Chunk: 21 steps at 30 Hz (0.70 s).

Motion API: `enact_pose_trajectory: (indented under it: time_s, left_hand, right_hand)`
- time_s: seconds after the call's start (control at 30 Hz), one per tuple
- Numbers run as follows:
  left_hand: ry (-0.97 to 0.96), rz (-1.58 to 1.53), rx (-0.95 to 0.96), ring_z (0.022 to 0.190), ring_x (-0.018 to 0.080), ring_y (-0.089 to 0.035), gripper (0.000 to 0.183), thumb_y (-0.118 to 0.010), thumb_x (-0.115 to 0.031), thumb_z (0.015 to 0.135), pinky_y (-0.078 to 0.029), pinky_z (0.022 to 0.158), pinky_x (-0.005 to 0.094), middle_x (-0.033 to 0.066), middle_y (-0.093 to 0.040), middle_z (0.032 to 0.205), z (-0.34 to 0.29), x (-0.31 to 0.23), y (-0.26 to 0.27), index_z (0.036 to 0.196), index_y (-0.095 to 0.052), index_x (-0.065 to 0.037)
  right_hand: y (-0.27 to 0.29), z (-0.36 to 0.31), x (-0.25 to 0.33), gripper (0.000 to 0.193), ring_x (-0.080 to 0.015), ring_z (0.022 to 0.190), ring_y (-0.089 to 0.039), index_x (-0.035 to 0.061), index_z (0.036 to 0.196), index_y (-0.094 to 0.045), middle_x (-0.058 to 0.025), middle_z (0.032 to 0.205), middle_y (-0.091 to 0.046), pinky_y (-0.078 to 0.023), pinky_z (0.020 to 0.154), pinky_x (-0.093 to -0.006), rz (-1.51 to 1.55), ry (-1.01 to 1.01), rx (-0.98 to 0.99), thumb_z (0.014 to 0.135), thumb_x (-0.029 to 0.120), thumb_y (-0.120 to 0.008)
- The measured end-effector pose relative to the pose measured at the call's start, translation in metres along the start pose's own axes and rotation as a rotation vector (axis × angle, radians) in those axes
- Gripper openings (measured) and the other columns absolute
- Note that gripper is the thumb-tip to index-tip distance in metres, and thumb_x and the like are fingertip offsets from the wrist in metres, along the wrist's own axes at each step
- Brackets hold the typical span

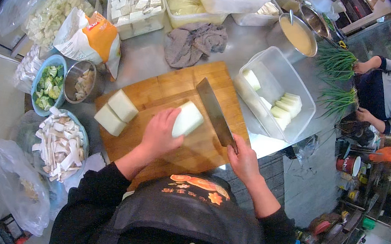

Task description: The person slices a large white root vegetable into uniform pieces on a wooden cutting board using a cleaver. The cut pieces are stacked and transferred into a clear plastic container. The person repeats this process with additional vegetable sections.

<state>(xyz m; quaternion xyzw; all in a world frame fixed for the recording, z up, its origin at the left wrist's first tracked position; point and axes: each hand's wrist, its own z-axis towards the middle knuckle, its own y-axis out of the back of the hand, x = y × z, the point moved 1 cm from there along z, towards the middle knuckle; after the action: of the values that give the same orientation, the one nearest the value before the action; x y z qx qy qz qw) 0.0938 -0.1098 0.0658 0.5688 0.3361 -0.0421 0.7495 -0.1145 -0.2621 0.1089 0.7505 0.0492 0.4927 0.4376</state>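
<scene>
On the wooden cutting board (pixel 166 81), my left hand (pixel 160 129) grips a pale greenish-white block (pixel 189 120) that looks like winter melon. Its fingers curl over the left side of the block. My right hand (pixel 244 159) is closed round the handle of a cleaver (pixel 216 114). The blade lies slanted just right of the block, apart from it, with its tip toward the far side of the board. Two more pale blocks (pixel 117 111) rest together on the board's left part. Cut pieces of the same kind (pixel 287 108) are in a clear plastic bin (pixel 303 89) to the right.
Left of the board stand a basin of white cut strips (pixel 60 143), a broccoli bowl (pixel 49 85) and a metal bowl (pixel 79 82). Behind lie a grey cloth (pixel 193 43) and a tofu tub (pixel 137 3). At right, another person (pixel 382 92) handles green onions (pixel 336 64).
</scene>
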Motion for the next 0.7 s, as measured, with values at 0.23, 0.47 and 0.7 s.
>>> enact_pose_trajectory:
  time_s: [0.23, 0.47, 0.7]
  left_hand:
    - [-0.050, 0.071, 0.008, 0.110, 0.0315, -0.048, 0.075, -0.073, -0.028, 0.063, -0.040, 0.093, 0.0420, 0.0162, -0.049, 0.121, -0.031, -0.020, 0.002, 0.127, -0.042, -0.002]
    - [-0.336, 0.073, 0.019, 0.112, 0.0274, -0.047, 0.051, -0.071, -0.023, 0.067, -0.039, 0.095, 0.0387, 0.0091, -0.053, 0.119, -0.008, -0.027, 0.004, 0.112, -0.057, -0.004]
    - [-0.282, -0.094, 0.002, 0.104, 0.0286, -0.054, 0.043, -0.068, -0.014, 0.066, -0.044, 0.091, 0.0369, 0.0086, -0.058, 0.112, 0.006, -0.018, 0.007, 0.107, -0.060, -0.005]
  right_hand:
    - [-0.005, 0.003, 0.012, 0.033, -0.0388, 0.081, -0.061, 0.0082, 0.115, -0.051, -0.0195, 0.090, -0.062, -0.049, 0.067, -0.0423, -0.066, 0.040, 0.104, 0.081, 0.008, -0.055]
    - [-0.010, 0.009, 0.019, 0.043, -0.0380, 0.093, -0.057, 0.0077, 0.118, -0.046, -0.0193, 0.106, -0.058, -0.048, 0.076, -0.0446, -0.157, 0.027, 0.214, 0.076, 0.004, -0.053]
    - [-0.019, 0.016, 0.013, 0.036, -0.0396, 0.087, -0.059, 0.0080, 0.117, -0.047, -0.0207, 0.098, -0.060, -0.048, 0.071, -0.0472, -0.161, -0.031, 0.221, 0.081, 0.006, -0.052]
